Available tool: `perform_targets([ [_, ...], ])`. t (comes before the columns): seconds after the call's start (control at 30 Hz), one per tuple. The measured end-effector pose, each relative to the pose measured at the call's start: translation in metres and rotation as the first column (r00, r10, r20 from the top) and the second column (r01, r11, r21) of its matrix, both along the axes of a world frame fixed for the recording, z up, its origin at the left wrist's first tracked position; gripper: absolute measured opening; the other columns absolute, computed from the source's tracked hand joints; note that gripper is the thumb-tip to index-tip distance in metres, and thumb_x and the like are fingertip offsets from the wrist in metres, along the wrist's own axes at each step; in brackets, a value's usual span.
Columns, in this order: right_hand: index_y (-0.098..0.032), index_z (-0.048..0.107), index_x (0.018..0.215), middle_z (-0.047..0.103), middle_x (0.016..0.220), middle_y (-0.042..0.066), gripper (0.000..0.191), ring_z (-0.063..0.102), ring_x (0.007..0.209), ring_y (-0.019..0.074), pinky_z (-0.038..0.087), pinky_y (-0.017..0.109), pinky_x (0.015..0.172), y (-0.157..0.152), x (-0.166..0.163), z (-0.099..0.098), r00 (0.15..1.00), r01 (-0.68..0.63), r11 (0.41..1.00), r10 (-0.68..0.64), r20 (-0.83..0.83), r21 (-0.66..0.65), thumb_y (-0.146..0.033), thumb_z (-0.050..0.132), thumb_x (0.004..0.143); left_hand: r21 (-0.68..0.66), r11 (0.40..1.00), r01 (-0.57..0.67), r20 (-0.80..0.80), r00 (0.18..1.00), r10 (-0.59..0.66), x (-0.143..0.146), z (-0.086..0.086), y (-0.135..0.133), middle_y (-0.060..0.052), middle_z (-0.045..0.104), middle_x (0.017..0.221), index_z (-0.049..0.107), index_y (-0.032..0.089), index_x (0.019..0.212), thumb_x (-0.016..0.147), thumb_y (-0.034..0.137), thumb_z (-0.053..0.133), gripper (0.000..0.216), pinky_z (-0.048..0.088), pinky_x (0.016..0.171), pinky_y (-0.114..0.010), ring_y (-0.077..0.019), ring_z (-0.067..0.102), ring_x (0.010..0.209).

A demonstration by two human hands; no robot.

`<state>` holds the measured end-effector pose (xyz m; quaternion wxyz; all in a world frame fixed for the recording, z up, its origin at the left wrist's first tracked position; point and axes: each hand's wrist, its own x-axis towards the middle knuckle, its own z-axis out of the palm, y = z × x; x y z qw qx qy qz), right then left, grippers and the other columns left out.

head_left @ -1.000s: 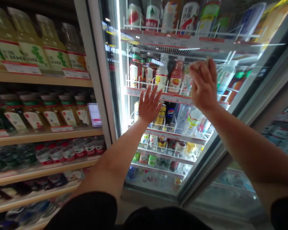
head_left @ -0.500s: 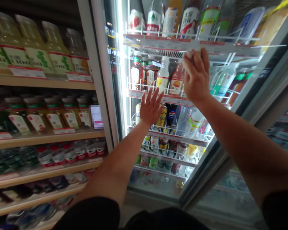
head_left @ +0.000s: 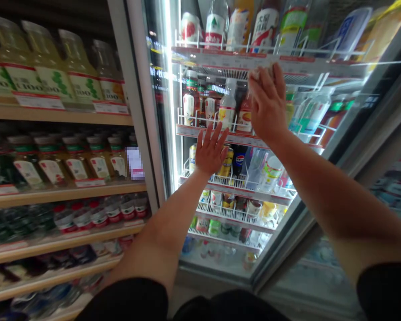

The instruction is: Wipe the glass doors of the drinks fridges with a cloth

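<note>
In the head view my left hand [head_left: 210, 150] lies flat with fingers spread on the glass door [head_left: 160, 111] of a lit drinks fridge. My right hand [head_left: 269, 104] is higher and further right, its fingers pressed together against the same glass. A small pale piece of what looks like cloth [head_left: 254, 75] shows at its fingertips; the rest is hidden under the hand. Behind the glass, a bottle with a yellow-and-white label [head_left: 227, 109] and a red drink bottle [head_left: 244, 113] stand near my hands.
Wooden shelves [head_left: 70, 118] with rows of bottled drinks stand at the left. Inside the fridge are several wire racks [head_left: 220, 138] of bottles and cans. A metal door frame [head_left: 284, 243] runs diagonally at the right, with another glass-fronted section [head_left: 334, 267] beyond it.
My right hand has slid a little to the left across the glass with the pale cloth. My left hand has stayed in place.
</note>
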<state>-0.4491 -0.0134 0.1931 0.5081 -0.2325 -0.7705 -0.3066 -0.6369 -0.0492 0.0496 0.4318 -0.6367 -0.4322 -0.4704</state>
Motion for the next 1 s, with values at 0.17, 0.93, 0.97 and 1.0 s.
perform_targets([
  [0.17,-0.033,0.04,0.154,0.042,0.16,-0.007,0.053,0.015,0.158,0.0256,0.017,0.061,0.13,-0.016,-0.017,-0.026,0.968,-0.035,0.999,0.039,0.247,-0.019,-0.03,0.028,0.103,0.013,1.0,-0.014,-0.005,1.0,0.014,0.0,0.0,0.0,-0.003,0.028,0.166,0.034,0.024,0.16,0.106,0.04,0.036,0.057,0.005,0.132,-0.048,-0.0203,0.004,0.157],
  [0.93,-0.022,0.042,0.153,0.034,0.165,-0.004,0.052,0.01,0.159,0.028,0.013,0.058,0.131,-0.018,-0.029,0.003,0.988,0.032,0.999,-0.032,0.148,0.002,-0.025,0.028,0.104,0.033,0.999,-0.005,-0.012,1.0,0.006,0.0,0.0,-0.001,-0.005,0.03,0.165,0.038,0.021,0.158,0.106,0.039,0.036,0.056,0.006,0.132,-0.047,-0.0211,0.005,0.158],
  [0.97,-0.021,0.044,0.152,0.037,0.164,-0.003,0.052,0.013,0.158,0.0282,0.015,0.058,0.13,-0.02,-0.03,-0.003,0.973,0.013,1.0,-0.012,0.23,0.0,-0.024,0.029,0.103,0.034,0.999,-0.005,-0.013,1.0,0.006,0.0,0.0,0.0,-0.005,0.03,0.165,0.038,0.021,0.158,0.106,0.039,0.035,0.055,0.005,0.132,-0.047,-0.0212,0.005,0.158],
  [1.0,-0.021,0.046,0.151,0.04,0.162,-0.003,0.051,0.016,0.158,0.0281,0.017,0.059,0.13,-0.022,-0.03,-0.008,0.956,-0.011,1.0,0.012,0.293,-0.005,-0.023,0.031,0.103,0.03,1.0,-0.005,-0.013,1.0,0.005,-0.001,0.001,0.0,-0.005,0.03,0.165,0.038,0.021,0.158,0.106,0.039,0.034,0.055,0.005,0.132,-0.047,-0.0214,0.006,0.158],
])
